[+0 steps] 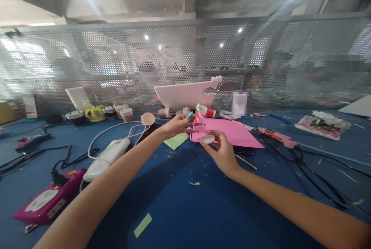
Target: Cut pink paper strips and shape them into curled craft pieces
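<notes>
A small pink paper piece with curled strips (199, 121) stands between my hands, with a pale round base (208, 139) under it. My right hand (222, 148) is closed on the round base, thumb in front and fingers behind. My left hand (177, 124) reaches in from the left, its fingers stretched towards the pink strips; whether it grips them is unclear. Behind lies a large pink sheet (240, 133), and a light green sheet (176, 141) rests below my left hand.
A white power strip (107, 160) and a magenta one (48, 199) lie at left. A glue gun (276, 137) with black cables is at right. Small pots (126, 114) and a white foam board (185, 95) stand at the back. A green strip (143, 225) lies in front.
</notes>
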A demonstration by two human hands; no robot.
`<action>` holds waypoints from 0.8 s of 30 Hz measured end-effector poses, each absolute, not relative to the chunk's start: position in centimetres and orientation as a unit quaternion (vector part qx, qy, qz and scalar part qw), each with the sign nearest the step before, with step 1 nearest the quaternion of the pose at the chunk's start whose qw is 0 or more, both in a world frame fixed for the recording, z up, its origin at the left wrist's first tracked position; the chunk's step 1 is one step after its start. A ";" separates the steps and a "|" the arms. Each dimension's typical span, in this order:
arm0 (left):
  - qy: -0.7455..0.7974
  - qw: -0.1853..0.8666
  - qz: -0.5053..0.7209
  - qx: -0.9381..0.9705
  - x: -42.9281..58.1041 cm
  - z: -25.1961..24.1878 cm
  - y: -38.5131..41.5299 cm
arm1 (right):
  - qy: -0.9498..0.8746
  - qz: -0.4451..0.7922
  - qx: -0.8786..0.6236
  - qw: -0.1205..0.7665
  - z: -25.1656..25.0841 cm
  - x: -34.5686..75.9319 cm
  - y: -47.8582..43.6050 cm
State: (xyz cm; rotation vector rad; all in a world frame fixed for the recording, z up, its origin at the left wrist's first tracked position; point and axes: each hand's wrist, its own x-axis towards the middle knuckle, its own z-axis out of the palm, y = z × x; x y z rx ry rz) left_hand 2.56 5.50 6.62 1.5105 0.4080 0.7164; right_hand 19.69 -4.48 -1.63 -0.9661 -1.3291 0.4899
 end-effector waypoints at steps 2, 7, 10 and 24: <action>0.161 0.645 0.302 0.683 2.4 6.5 5.6 | -0.588 0.233 -0.419 0.651 -1.7 19.7 -4.5; 0.183 0.606 0.319 0.705 3.0 5.9 5.3 | -0.611 0.255 -0.399 0.634 -1.8 19.7 -4.5; 0.185 0.593 0.321 0.715 3.6 5.5 4.9 | -0.612 0.265 -0.391 0.635 -1.9 19.7 -4.4; 0.169 0.635 0.380 0.651 3.4 5.7 5.3 | -0.596 0.295 -0.392 0.636 -1.6 19.7 -4.6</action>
